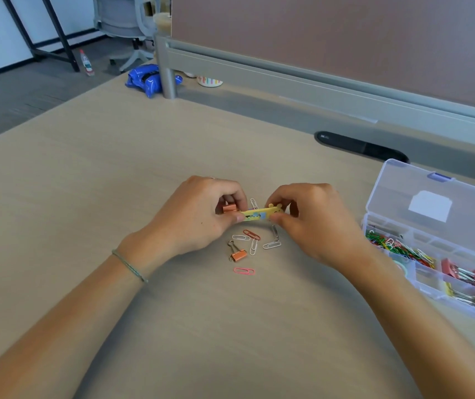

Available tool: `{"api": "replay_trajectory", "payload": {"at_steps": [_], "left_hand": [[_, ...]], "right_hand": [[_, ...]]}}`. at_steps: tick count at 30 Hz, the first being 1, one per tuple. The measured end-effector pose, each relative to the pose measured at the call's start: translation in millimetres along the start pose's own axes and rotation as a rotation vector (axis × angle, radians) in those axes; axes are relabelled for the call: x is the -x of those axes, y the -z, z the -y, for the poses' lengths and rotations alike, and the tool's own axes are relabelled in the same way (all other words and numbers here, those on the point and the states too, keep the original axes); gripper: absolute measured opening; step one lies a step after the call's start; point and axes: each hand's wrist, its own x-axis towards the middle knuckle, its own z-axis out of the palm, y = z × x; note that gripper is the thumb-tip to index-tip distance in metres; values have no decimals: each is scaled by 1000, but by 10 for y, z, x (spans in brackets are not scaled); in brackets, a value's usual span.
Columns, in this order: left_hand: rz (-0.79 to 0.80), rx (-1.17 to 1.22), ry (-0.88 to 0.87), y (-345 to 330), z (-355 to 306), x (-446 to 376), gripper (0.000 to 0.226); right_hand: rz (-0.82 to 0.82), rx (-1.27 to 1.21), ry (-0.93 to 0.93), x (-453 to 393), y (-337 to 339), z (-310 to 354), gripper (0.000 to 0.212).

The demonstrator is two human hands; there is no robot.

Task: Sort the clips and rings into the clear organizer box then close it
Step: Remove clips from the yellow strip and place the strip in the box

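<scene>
The yellow clip [260, 213] is held up just over the table [115, 168], between both hands. The left hand [198, 214] pinches its left end, and an orange binder clip [229, 208] sits tucked in those same fingers. The right hand [311, 220] pinches the right end. Both grips are narrow and tight on the clip.

Below the hands lie loose paper clips [252, 240], a second orange binder clip [237, 253] and a pink paper clip [244, 271].

The clear box [432, 240] stands open to the right, near the table edge, well apart from the little pile. Its lid [432, 197] leans back.

To do this step well, I think one hand should let go, and the other should carry the yellow clip right and drop it in a part of the box with room. Keep it low and go slow.

The way between pile and box is bare table. The box is near the edge, so a bump could push it off.
</scene>
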Motion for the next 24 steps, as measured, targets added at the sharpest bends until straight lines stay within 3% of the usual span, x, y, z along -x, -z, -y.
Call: {"api": "replay_trajectory", "payload": {"at_steps": [15,24], "left_hand": [[35,59,20,-143,-26,-26,24],[57,-3,-80,-367,-659,-356,17]], "right_hand": [[-136,-14,-168,319,717,-422,5],[-217,26,-250,800,1292,-862,6]]}}
